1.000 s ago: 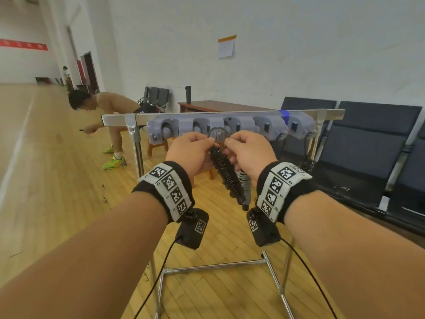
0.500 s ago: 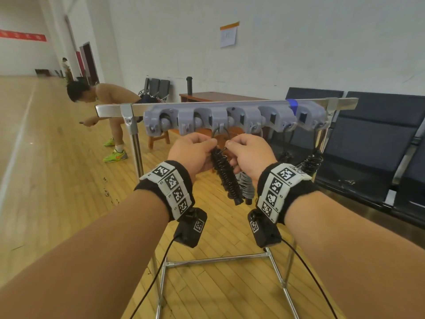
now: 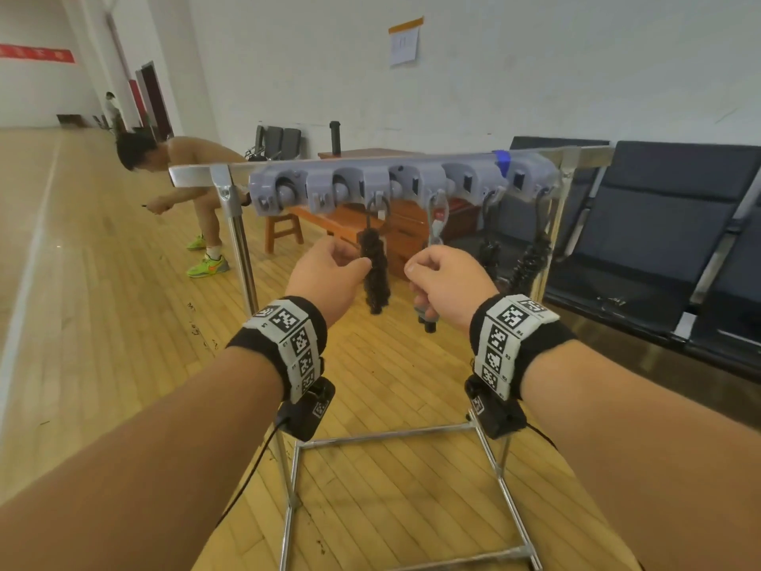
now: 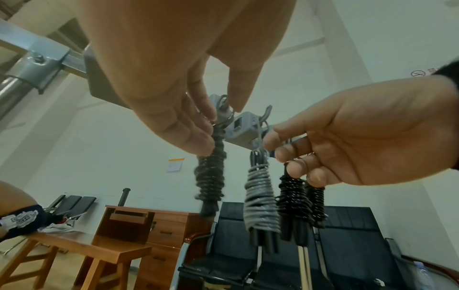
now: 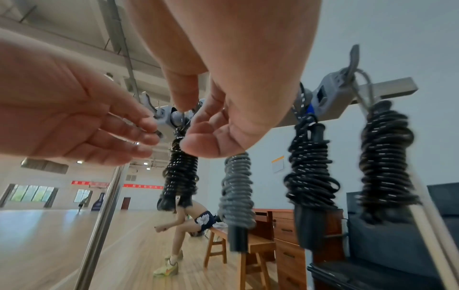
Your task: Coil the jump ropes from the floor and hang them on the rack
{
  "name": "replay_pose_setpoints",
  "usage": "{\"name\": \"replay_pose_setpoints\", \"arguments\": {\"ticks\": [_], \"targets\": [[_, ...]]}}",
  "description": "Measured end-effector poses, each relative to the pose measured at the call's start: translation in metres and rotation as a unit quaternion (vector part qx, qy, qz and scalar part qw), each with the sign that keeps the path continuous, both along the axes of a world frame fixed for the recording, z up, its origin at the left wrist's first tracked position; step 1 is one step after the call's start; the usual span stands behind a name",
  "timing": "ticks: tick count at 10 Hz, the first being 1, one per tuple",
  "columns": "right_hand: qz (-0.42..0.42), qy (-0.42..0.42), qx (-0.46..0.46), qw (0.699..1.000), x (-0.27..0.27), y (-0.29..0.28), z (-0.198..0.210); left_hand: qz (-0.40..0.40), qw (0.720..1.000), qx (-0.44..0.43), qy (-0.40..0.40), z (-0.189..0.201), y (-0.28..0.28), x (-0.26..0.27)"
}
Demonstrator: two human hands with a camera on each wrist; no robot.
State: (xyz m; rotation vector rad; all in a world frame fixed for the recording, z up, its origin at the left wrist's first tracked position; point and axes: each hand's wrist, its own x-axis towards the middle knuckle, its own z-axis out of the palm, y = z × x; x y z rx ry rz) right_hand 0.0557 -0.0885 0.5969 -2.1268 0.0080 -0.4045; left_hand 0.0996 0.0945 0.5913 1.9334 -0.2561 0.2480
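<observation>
A black coiled jump rope (image 3: 376, 274) hangs from a hook on the rack's grey holder bar (image 3: 350, 185). My left hand (image 3: 354, 261) sits just left of the coil, fingers relaxed, fingertips (image 4: 203, 143) beside its top. My right hand (image 3: 416, 267) hovers to the coil's right with loosely curled fingers and holds nothing. Behind that hand a grey coiled rope (image 4: 261, 202) hangs from the neighbouring hook, largely hidden in the head view. Two more black coils (image 5: 310, 172) (image 5: 385, 160) hang further right. The black coil (image 5: 178, 176) hangs free between both hands.
The rack's metal base frame (image 3: 391, 436) lies on the wooden floor below my wrists. Dark seats (image 3: 659, 224) line the wall on the right. A wooden desk and stool (image 3: 284, 230) stand behind the rack, and a bent-over person (image 3: 177, 158) is at the back left.
Both hands have let go of the black coil and dropped away from the hook. The coil now hangs on its own from the bar.
</observation>
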Motion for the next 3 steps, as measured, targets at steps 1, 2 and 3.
{"name": "replay_pose_setpoints", "arguments": {"ticks": [1, 2, 3], "targets": [[-0.003, 0.028, -0.061, 0.998, -0.036, -0.016, -0.019, -0.033, 0.998, 0.043, 0.033, -0.019, -0.001, -0.033], [-0.013, 0.062, -0.114, 0.991, -0.071, -0.036, -0.040, -0.092, 0.988, 0.104, 0.063, -0.041, -0.005, -0.065], [-0.025, 0.084, -0.109, 0.990, -0.093, -0.058, -0.059, -0.116, 0.975, 0.170, 0.081, -0.066, -0.009, -0.086]]}}
